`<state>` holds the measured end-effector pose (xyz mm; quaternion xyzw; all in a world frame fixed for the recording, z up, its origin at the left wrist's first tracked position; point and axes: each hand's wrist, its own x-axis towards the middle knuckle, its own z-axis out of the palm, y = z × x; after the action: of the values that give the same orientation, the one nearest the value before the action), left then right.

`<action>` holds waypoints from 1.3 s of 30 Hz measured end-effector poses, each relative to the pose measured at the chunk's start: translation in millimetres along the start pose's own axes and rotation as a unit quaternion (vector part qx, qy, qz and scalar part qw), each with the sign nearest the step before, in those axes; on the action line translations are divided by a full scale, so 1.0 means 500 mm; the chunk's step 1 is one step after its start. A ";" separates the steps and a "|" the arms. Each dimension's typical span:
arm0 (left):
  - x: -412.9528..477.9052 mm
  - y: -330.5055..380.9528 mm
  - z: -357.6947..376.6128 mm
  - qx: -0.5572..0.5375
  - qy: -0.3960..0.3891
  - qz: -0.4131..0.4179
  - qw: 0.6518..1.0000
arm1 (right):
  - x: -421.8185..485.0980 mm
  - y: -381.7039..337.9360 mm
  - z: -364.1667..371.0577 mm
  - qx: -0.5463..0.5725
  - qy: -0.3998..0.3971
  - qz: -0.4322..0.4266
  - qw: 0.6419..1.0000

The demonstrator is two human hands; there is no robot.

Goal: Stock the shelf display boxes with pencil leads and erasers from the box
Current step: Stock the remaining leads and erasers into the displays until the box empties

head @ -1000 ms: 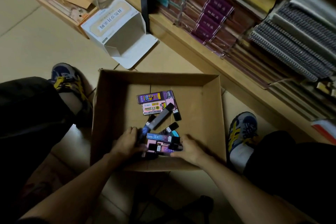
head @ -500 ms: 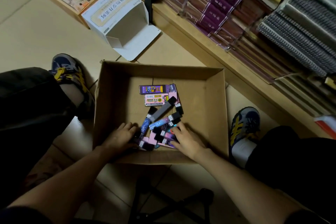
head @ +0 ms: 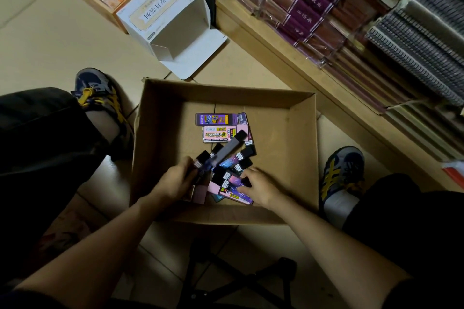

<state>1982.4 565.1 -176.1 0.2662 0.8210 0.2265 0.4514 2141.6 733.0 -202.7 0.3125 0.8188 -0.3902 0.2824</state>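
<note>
An open cardboard box (head: pixel 298 148) sits on the floor between my feet. A loose pile of pencil lead cases (head: pixel 237 158) in purple, pink and black lies in it. A purple pack (head: pixel 216 119) and a pink pack (head: pixel 221 134) lie flat at the far side of the pile. My left hand (head: pixel 175 180) is curled around a few dark cases at the pile's near left. My right hand (head: pixel 261 188) pinches a purple lead case (head: pixel 234 184) at the near right. Both hands are inside the box.
An empty white display box (head: pixel 170 15) lies on its side on the floor beyond the cardboard box. A wooden shelf (head: pixel 276 52) with purple notebooks and spiral pads runs along the right. My shoes (head: pixel 100 93) (head: pixel 344 170) flank the box. A black stool base (head: pixel 238 276) is below.
Both hands have stayed in the box, raking the cases together at its near side. The view has shifted slightly, so the box sits higher in frame.
</note>
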 end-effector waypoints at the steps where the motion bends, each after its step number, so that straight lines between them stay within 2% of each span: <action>1: 0.002 0.005 0.007 -0.024 -0.002 -0.023 0.999 | 0.001 0.002 -0.003 0.023 -0.001 0.018 1.000; 3: 0.003 0.018 0.021 -0.110 0.011 -0.068 0.992 | 0.002 0.004 -0.009 0.090 0.016 0.055 0.994; 6: 0.000 0.051 0.038 -0.323 0.008 -0.117 0.939 | -0.003 -0.010 -0.027 0.261 0.078 0.054 0.961; 8: 0.004 0.077 0.043 -0.401 -0.022 -0.105 0.910 | -0.010 -0.031 -0.045 0.365 0.047 0.032 0.929; 11: 0.021 0.105 0.054 -0.456 -0.040 -0.084 0.885 | -0.020 -0.070 -0.054 0.408 -0.061 0.002 0.911; 13: 0.034 0.116 0.058 -0.477 -0.027 -0.087 0.874 | -0.019 -0.088 -0.052 0.407 -0.085 -0.004 0.910; 16: 0.051 0.114 0.058 -0.508 0.008 -0.092 0.856 | -0.012 -0.100 -0.050 0.424 -0.051 0.019 0.904; 19: 0.052 0.103 0.049 -0.527 0.020 -0.094 0.845 | -0.001 -0.085 -0.061 0.493 0.039 0.080 0.865; 21: 0.050 0.099 0.048 -0.505 0.006 -0.097 0.858 | 0.001 -0.075 -0.068 0.531 0.065 0.066 0.842; 24: 0.051 0.112 0.055 -0.433 -0.046 -0.093 0.896 | 0.000 -0.090 -0.070 0.515 0.048 0.028 0.855; 26: 0.045 0.130 0.057 -0.479 -0.106 -0.088 0.867 | 0.005 -0.110 -0.067 0.508 0.059 0.037 0.858; 27: 0.040 0.134 0.054 -0.499 -0.134 -0.079 0.853 | 0.011 -0.116 -0.068 0.481 0.070 0.040 0.873; 29: 0.036 0.129 0.046 -0.475 -0.177 -0.046 0.861 | 0.020 -0.123 -0.076 0.402 0.063 0.038 0.913; 31: 0.036 0.117 0.038 -0.456 -0.186 -0.040 0.869 | 0.027 -0.124 -0.085 0.395 0.052 0.047 0.916; 32: 0.040 0.113 0.034 -0.450 -0.161 -0.052 0.877 | 0.033 -0.124 -0.090 0.416 0.071 0.068 0.904; 34: 0.052 0.097 0.028 -0.412 -0.045 -0.084 0.906 | 0.044 -0.113 -0.101 0.424 0.151 0.131 0.883; 36: 0.065 0.072 0.023 -0.369 0.067 -0.113 0.920 | 0.044 -0.085 -0.105 0.339 0.216 0.215 0.890; 37: 0.069 0.060 0.024 -0.344 0.096 -0.117 0.927 | 0.042 -0.070 -0.101 0.310 0.224 0.253 0.889; 39: 0.078 0.038 0.029 -0.254 0.107 -0.118 0.954 | 0.035 -0.058 -0.083 0.330 0.198 0.289 0.877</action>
<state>1981.7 606.3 -195.5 0.0186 0.8054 0.3999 0.4371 2099.9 757.6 -179.5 0.6807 0.5550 -0.4685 0.0951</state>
